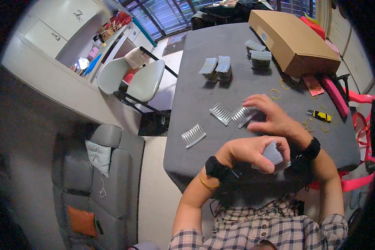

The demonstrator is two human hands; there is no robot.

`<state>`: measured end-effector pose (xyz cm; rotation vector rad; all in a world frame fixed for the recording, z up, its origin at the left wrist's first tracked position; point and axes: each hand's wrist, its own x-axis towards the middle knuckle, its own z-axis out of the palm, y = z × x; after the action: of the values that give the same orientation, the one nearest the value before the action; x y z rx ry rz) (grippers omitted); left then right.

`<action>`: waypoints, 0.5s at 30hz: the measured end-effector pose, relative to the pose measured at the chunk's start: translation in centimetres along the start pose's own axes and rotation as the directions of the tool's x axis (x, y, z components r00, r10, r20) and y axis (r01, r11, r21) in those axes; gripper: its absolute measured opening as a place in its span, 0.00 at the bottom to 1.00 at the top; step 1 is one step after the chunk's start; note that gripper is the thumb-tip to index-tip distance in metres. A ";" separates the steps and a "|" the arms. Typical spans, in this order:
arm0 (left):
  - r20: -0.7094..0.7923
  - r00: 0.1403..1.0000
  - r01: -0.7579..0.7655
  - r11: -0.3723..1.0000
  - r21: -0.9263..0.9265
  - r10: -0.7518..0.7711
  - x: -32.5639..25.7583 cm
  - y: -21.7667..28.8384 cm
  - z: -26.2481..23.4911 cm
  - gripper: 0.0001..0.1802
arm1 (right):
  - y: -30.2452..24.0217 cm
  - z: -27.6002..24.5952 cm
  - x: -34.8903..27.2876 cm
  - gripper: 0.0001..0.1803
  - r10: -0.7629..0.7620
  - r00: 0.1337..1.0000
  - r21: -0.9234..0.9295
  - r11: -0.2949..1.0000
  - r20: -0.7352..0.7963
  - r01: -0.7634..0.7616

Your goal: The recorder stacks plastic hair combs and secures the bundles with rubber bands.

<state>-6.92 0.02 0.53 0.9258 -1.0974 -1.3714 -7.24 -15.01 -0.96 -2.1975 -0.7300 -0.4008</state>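
Note:
My left hand is closed around a stack of pale, see-through hair combs near the table's front edge. Just beyond it my right hand has its thumb and fingers spread over a silvery hair comb; whether the fingertips touch it I cannot tell. A second loose comb lies right beside that one, to its left. Farther left and nearer to me rests a third comb. All three have their teeth pointing away or sideways on the grey tabletop.
Banded comb stacks stand at the far middle, with more comb stacks beside a large cardboard box. Rubber bands, a yellow-and-black cutter and a pink strip lie right. A chair and grey sofa stand left.

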 end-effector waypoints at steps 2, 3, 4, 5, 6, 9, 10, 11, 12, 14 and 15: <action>-0.009 1.000 -0.019 0.999 0.046 0.020 0.1 -0.5 -0.1 0.33 | -0.1 1.1 0.4 0.26 -0.073 0.997 -0.081 0.994 0.003 0.073; -0.017 0.999 -0.041 0.999 0.021 0.041 0.2 -0.6 -0.2 0.33 | 0.3 1.5 0.4 0.25 -0.100 0.993 -0.173 0.979 0.066 0.110; -0.024 0.998 -0.062 0.998 -0.003 0.062 0.1 -0.6 -0.2 0.32 | 0.8 1.9 0.3 0.23 -0.121 0.984 -0.261 0.953 0.129 0.151; -0.036 0.997 -0.073 0.997 0.016 0.073 0.3 -0.4 -0.4 0.31 | 1.7 1.7 0.0 0.18 -0.096 0.992 -0.283 0.952 0.082 0.116; -0.029 0.997 -0.078 0.997 0.017 0.078 0.1 -0.3 -0.4 0.31 | 2.1 1.8 -0.2 0.18 -0.093 0.992 -0.291 0.950 0.083 0.113; -0.189 0.975 -0.108 0.993 0.038 0.114 0.3 0.1 -0.4 0.28 | 2.3 0.7 -0.9 0.14 -0.105 0.991 -0.333 0.934 0.081 0.126; -0.163 0.980 -0.110 0.993 0.039 0.115 0.3 0.1 -0.4 0.28 | 2.3 0.4 -0.9 0.14 -0.091 0.993 -0.353 0.929 0.072 0.110; -0.282 0.953 -0.136 0.989 -0.059 0.114 0.0 0.0 -0.8 0.28 | 2.4 0.2 -0.9 0.14 -0.066 0.992 -0.365 0.926 0.106 0.100; -0.420 0.903 -0.171 0.974 -0.151 0.093 -0.7 -0.2 -0.7 0.29 | 2.6 0.5 -0.6 0.14 -0.056 0.987 -0.357 0.928 0.148 0.106; -0.429 0.896 -0.231 0.946 -0.225 0.117 -1.0 -0.3 -0.9 0.31 | 3.2 0.8 -0.4 0.17 -0.138 0.978 -0.302 0.936 0.157 0.181; -0.482 0.866 -0.301 0.907 -0.294 0.132 -1.2 -0.4 -0.8 0.33 | 2.8 1.7 -0.4 0.19 -0.130 0.989 -0.183 0.973 0.065 0.140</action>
<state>-6.12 1.12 -0.10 0.7654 -0.5465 -1.0448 -5.74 -15.33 -3.87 -2.3486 -0.9064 -0.5002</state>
